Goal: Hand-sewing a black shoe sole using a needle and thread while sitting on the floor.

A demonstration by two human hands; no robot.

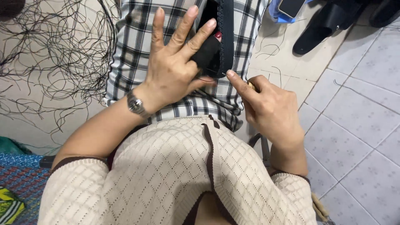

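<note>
My left hand (173, 62), with a wristwatch (136, 105) on its wrist, grips a black fabric piece (213, 41) with a scalloped edge between thumb and fingers over my lap; the other fingers are spread. My right hand (268, 106) sits just right of it, thumb and forefinger pinched at the fabric's lower edge, apparently on a thin needle (221, 76) that is barely visible. A gold ring shows on that hand. Checked black-and-white cloth (137, 46) covers my lap beneath both hands.
Loose black threads (50, 54) lie scattered over the floor at the left. Black sandals (329, 23) and a phone on blue cloth (287, 9) rest at the top right. Pale tiled floor (358, 125) is to the right. A colourful woven mat (18, 183) is at the lower left.
</note>
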